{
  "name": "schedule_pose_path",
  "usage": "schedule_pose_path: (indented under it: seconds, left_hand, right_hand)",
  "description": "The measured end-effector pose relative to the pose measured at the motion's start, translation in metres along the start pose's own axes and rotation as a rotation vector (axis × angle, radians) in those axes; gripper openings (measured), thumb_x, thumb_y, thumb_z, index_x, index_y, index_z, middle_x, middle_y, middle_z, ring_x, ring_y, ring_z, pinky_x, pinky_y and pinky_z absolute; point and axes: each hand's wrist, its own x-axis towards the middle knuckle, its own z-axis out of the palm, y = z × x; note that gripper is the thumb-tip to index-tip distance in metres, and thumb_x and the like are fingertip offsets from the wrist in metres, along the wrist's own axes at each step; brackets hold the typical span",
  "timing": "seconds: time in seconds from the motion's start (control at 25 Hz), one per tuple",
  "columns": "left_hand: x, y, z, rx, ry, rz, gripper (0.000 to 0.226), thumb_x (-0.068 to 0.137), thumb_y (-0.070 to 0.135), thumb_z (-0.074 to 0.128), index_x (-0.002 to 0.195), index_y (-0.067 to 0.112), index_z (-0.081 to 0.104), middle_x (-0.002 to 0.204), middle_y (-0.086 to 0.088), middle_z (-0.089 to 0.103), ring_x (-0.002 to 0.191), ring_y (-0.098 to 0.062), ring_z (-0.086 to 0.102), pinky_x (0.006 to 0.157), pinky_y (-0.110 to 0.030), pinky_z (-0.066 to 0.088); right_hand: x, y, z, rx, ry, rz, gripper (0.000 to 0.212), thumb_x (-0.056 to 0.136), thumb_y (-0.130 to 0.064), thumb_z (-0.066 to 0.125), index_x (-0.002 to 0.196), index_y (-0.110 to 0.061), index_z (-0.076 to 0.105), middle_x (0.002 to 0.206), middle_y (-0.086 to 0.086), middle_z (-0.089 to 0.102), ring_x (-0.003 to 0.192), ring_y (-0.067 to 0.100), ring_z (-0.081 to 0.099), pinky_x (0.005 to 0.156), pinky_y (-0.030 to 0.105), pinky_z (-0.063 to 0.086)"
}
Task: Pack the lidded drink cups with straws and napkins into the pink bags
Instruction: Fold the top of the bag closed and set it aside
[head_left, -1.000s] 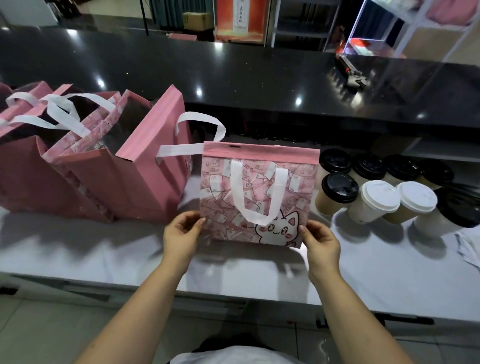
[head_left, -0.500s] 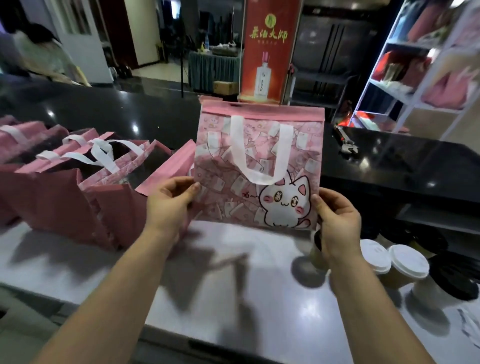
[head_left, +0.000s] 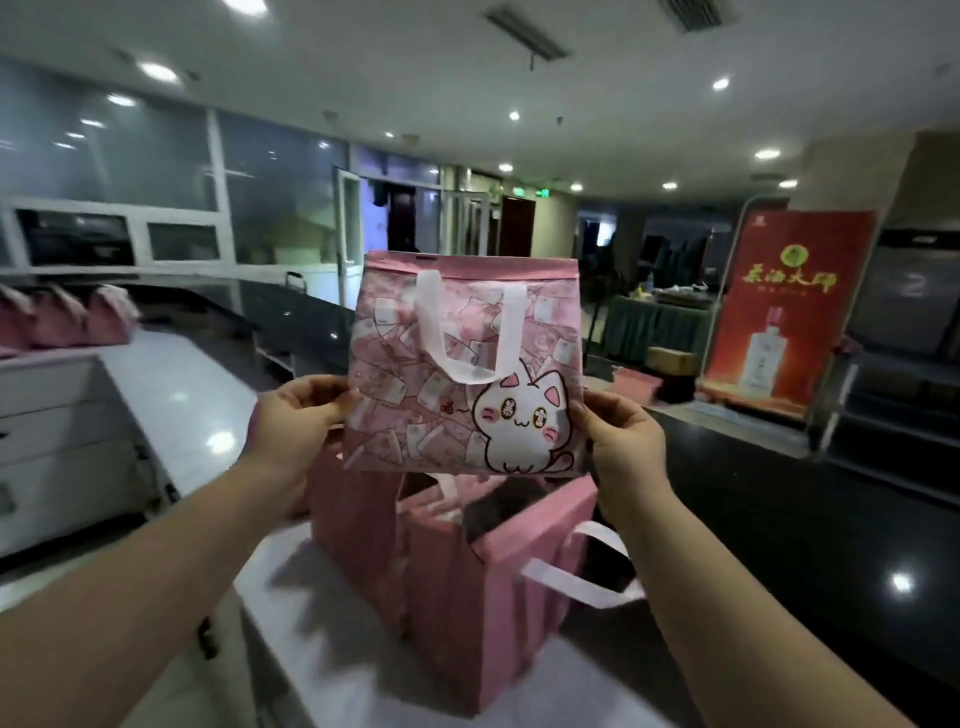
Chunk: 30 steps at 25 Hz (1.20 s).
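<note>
Above a white counter (head_left: 171, 395) where opened pink bags (head_left: 467, 597) stand, a still-flat cat-print bag (head_left: 462, 374) is held aloft, its lower edges pinched by the left hand (head_left: 296, 415) and right hand (head_left: 623, 441), apparently awaiting spreading open for cups not in view.

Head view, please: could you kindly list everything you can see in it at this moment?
cat-print bag: one, pink with white cat and white handles, flat, held up at centre
open bags: at least two, pink, standing on the counter below it
far bags: about three, pink, far left, blurred
counter: one, pale grey, left and below
banner: one, red with gold characters, right
cardboard box: one, brown, left of the banner
left hand: pinches the bag's left edge
right hand: pinches its right edge
</note>
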Motion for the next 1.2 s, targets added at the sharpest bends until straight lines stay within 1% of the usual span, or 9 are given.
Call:
schedule_pose_path:
  seconds: [0.2,0.36,0.52,0.6,0.76,0.84,0.96,1.12,1.2]
  left_hand:
    - [0.029,0.022,-0.083,0.076,0.275,0.069,0.019,0.086,-0.001,0.066,0.079,0.017,0.063,0.071,0.002,0.067,0.07,-0.018,0.059,0.059,-0.024,0.051]
    - [0.037,0.028,-0.142,0.115,0.469,0.096,0.018,0.084,-0.001,0.067,0.079,0.016,0.065,0.078,-0.003,0.066,0.076,-0.023,0.061,0.075,-0.033,0.054]
    - [0.045,0.036,-0.194,0.171,0.548,0.12,0.012,0.085,0.003,0.069,0.084,0.015,0.066,0.078,0.002,0.066,0.069,-0.014,0.061,0.059,-0.02,0.048]
    - [0.058,0.045,-0.219,0.176,0.56,0.144,0.016,0.085,0.003,0.068,0.08,0.018,0.065,0.078,0.002,0.066,0.067,-0.012,0.061,0.057,-0.019,0.049]
    - [0.104,0.07,-0.277,0.149,0.545,0.171,0.017,0.084,0.003,0.069,0.081,0.019,0.066,0.084,-0.001,0.068,0.076,-0.016,0.064,0.073,-0.027,0.052]
    - [0.131,0.081,-0.31,0.17,0.53,0.181,0.017,0.083,0.003,0.07,0.084,0.019,0.066,0.087,-0.002,0.068,0.085,-0.02,0.064,0.082,-0.032,0.052]
    - [0.175,0.091,-0.37,0.226,0.497,0.168,0.016,0.084,0.002,0.069,0.086,0.018,0.065,0.088,-0.001,0.067,0.09,-0.023,0.063,0.087,-0.036,0.052]
    - [0.229,0.094,-0.438,0.21,0.48,0.127,0.015,0.086,-0.001,0.065,0.089,0.015,0.064,0.092,-0.005,0.066,0.088,-0.024,0.062,0.079,-0.035,0.055]
    - [0.259,0.093,-0.472,0.163,0.479,0.09,0.015,0.088,0.0,0.064,0.095,0.014,0.064,0.096,-0.005,0.066,0.087,-0.023,0.063,0.073,-0.034,0.055]
  right_hand:
    - [0.017,0.026,0.113,0.034,-0.207,0.081,0.007,0.084,-0.004,0.069,0.087,-0.01,0.069,0.088,0.012,0.073,0.078,0.027,0.071,0.068,0.041,0.06]
    - [0.013,0.051,0.19,0.041,-0.304,0.148,0.01,0.084,-0.004,0.068,0.094,-0.007,0.069,0.089,0.011,0.071,0.076,0.023,0.068,0.061,0.033,0.058]
    - [0.002,0.073,0.246,0.059,-0.367,0.195,0.007,0.083,-0.006,0.07,0.089,-0.01,0.069,0.087,0.012,0.071,0.073,0.025,0.067,0.053,0.032,0.058]
    - [0.0,0.079,0.278,0.078,-0.409,0.196,0.007,0.083,-0.003,0.069,0.089,-0.008,0.068,0.089,0.015,0.07,0.078,0.028,0.067,0.065,0.039,0.06]
    - [0.003,0.086,0.352,0.098,-0.455,0.153,0.007,0.084,-0.003,0.069,0.088,-0.009,0.068,0.09,0.013,0.07,0.087,0.032,0.067,0.077,0.045,0.058]
    - [0.004,0.09,0.393,0.094,-0.456,0.135,0.007,0.085,-0.006,0.069,0.091,-0.008,0.068,0.091,0.013,0.071,0.085,0.032,0.068,0.07,0.047,0.059]
    - [0.001,0.113,0.467,0.097,-0.467,0.158,0.003,0.09,-0.006,0.063,0.092,-0.007,0.065,0.088,0.014,0.069,0.072,0.025,0.066,0.048,0.03,0.055]
    - [0.001,0.153,0.555,0.109,-0.513,0.238,0.006,0.089,-0.009,0.061,0.087,-0.012,0.067,0.097,0.018,0.071,0.096,0.039,0.067,0.076,0.06,0.055]
    - [0.004,0.169,0.597,0.093,-0.512,0.253,0.008,0.09,-0.009,0.06,0.085,-0.013,0.066,0.098,0.017,0.071,0.099,0.041,0.066,0.079,0.065,0.052]
